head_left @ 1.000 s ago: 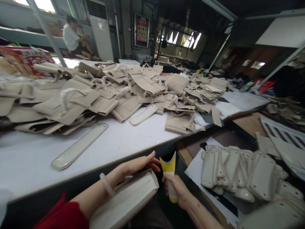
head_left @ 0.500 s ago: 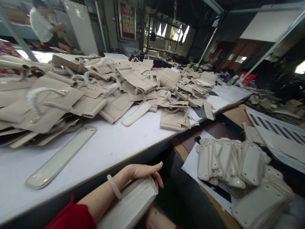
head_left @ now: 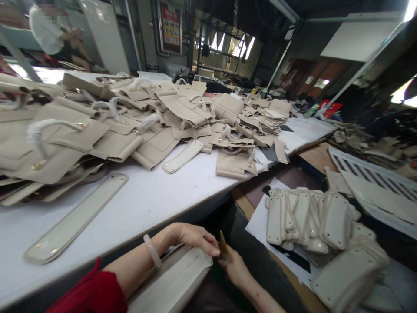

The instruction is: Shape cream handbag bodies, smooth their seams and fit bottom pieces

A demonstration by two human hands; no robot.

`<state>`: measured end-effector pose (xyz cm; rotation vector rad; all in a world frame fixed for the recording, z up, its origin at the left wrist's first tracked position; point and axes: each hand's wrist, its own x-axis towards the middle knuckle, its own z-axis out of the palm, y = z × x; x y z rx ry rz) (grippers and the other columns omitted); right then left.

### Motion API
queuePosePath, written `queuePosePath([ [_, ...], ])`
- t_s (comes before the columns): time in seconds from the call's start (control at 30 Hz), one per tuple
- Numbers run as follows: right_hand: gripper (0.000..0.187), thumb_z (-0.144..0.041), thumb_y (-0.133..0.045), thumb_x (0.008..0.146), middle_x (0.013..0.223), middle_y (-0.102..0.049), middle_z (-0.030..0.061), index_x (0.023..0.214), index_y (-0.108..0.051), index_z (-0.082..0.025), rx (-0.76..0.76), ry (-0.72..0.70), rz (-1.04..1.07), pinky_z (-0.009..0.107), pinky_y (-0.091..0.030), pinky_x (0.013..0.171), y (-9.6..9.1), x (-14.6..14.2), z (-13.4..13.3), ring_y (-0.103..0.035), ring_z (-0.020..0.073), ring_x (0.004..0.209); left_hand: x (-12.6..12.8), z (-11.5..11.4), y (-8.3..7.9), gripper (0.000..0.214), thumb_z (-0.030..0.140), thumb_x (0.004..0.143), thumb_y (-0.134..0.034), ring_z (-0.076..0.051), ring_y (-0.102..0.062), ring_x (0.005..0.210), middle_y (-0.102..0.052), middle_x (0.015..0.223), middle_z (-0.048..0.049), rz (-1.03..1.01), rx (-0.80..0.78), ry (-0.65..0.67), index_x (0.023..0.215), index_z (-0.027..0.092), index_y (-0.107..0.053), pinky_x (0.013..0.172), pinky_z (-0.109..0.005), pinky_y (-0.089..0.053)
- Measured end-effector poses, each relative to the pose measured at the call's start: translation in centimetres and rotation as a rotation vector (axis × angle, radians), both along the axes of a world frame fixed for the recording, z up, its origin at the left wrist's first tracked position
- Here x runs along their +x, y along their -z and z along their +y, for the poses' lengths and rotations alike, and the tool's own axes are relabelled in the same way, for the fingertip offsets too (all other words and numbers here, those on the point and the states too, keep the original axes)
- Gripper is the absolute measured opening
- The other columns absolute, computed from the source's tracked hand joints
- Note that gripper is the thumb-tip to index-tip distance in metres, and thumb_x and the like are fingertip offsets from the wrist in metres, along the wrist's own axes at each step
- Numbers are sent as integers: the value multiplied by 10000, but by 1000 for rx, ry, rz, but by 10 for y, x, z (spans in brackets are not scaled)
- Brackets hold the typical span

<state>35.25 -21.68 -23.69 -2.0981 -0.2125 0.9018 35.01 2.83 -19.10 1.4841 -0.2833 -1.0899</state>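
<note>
A pale beige bag body (head_left: 174, 282) lies tilted at the bottom middle, its lower part cut off by the frame. My left hand (head_left: 198, 239), with a pale bangle at the wrist, reaches over its upper end, fingers closed on the corner edge. Just to the right, my right hand (head_left: 237, 268) pinches a thin yellow-brown pointed piece (head_left: 223, 247), which stands upright close to my left fingertips. Its exact kind I cannot make out. My right fingers are partly hidden behind it.
Beige handbags (head_left: 182, 108) with wrapped handles are heaped across the white table (head_left: 146, 204). A long riveted panel (head_left: 78, 217) and a shorter one (head_left: 183, 156) lie in front. Stacked panels (head_left: 306, 217) stand at right. A seated person (head_left: 52, 34) is at far left.
My right hand has come out from beneath the bag body to its right, with the yellow-brown piece now showing. My left thumb and fingers have curled down onto the corner. The view has shifted slightly.
</note>
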Motion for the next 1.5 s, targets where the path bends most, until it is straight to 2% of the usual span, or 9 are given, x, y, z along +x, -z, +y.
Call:
queuePosePath([
  [0.1,444,-453,-565,903,697,-617,-28,1233,-483,-167,-55,-1,11,206,-403,374,-24,12,-37,-563,119,411,1,-2,5,689,491,471,-894,-229,-648,893,-716,925,3,28,6,38,1079,244,-686,830,-345,-511],
  [0.17,437,-525,-498,903,597,-586,-47,1166,-487,-177,-34,-70,177,183,-356,318,-47,13,-52,-551,130,346,1,-3,7,737,435,443,-910,-233,-656,895,-719,949,-4,27,9,51,1110,239,-666,833,-354,-520],
  [0.27,404,-560,-491,882,509,-579,-24,965,-553,-170,-22,-221,485,148,-332,302,-74,4,-45,-521,114,312,1,-4,5,728,439,501,-886,-242,-657,934,-719,984,-16,1,17,59,1153,227,-645,879,-368,-511],
  [0.33,439,-591,-475,881,445,-546,-13,830,-572,-166,-37,-289,564,131,-281,284,-81,-4,-29,-451,88,268,1,-3,2,734,444,530,-874,-254,-655,966,-717,1014,-25,-18,31,64,1185,221,-632,904,-372,-503],
  [0.4,485,-626,-444,887,412,-525,-9,806,-572,-166,-37,-306,581,132,-259,273,-78,-9,-12,-419,86,246,2,-1,-1,762,441,540,-870,-269,-646,1008,-709,1064,-33,-38,57,65,1225,225,-615,916,-372,-500],
  [0.5,482,-625,-426,899,420,-548,2,904,-562,-163,-45,-291,608,142,-265,267,-70,-11,3,-431,105,236,3,1,-5,801,442,555,-855,-292,-631,1050,-696,1112,-45,-63,98,66,1279,232,-585,908,-377,-507],
  [1.1,482,-615,-418,921,373,-531,-6,792,-544,-168,-72,-170,676,136,-314,291,-72,-20,19,-424,92,228,2,3,-3,932,476,611,-802,-315,-633,1047,-676,1149,-116,-99,119,47,1414,149,-460,844,-360,-524],
  [1.37,551,-672,-407,893,375,-535,19,699,-518,-169,0,-50,636,177,-310,275,-54,-40,31,-429,114,237,0,4,3,1034,439,586,-837,-290,-649,959,-687,1105,-115,-82,108,-1,1466,166,-366,740,-332,-509],
  [1.5,597,-713,-380,883,346,-510,16,698,-527,-165,56,34,632,178,-318,285,-46,-53,47,-449,126,246,-1,0,7,1197,429,531,-872,-270,-650,960,-690,1103,-104,-49,45,-46,1508,187,-224,760,-340,-511],
])
